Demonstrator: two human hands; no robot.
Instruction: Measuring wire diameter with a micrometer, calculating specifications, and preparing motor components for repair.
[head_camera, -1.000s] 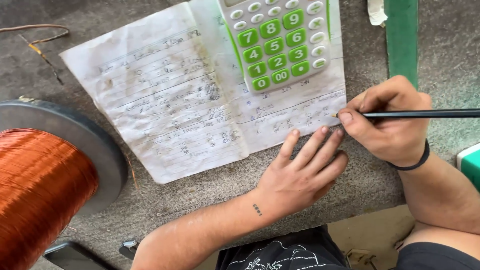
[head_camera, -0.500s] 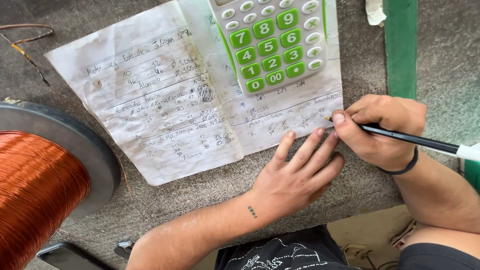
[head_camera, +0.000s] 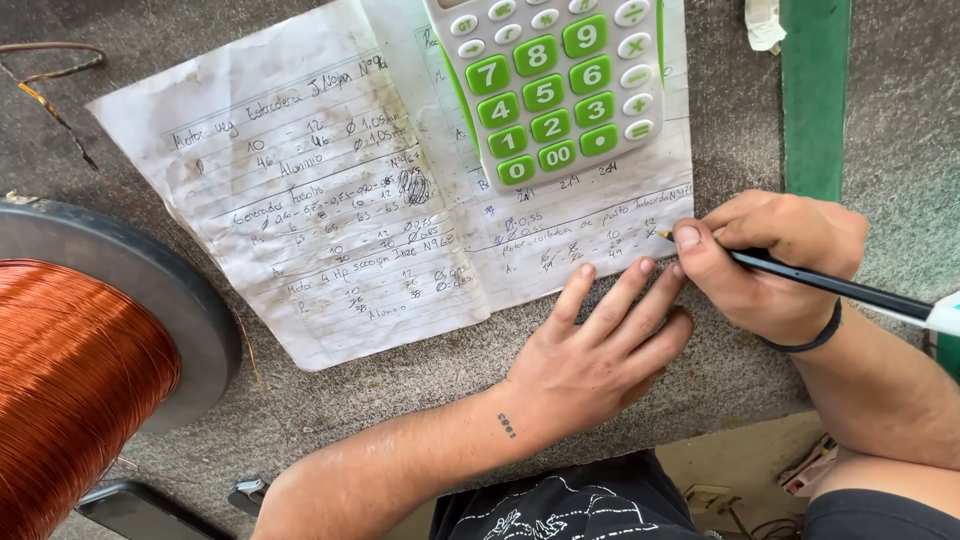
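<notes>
Pencil (head_camera: 830, 285): pinched in closed right hand (head_camera: 775, 265), tip on creased handwritten paper (head_camera: 330, 200). Left hand (head_camera: 590, 360): fingers spread flat, pressing paper's edge. Calculator (head_camera: 550, 85) lies atop paper.

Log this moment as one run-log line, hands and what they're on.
right hand: holds pencil, tip on paper | left hand: flat on the paper's lower edge | calculator: on paper

Workshop — copper wire spool (head_camera: 70, 400), gritty workbench (head_camera: 420, 380)
</notes>
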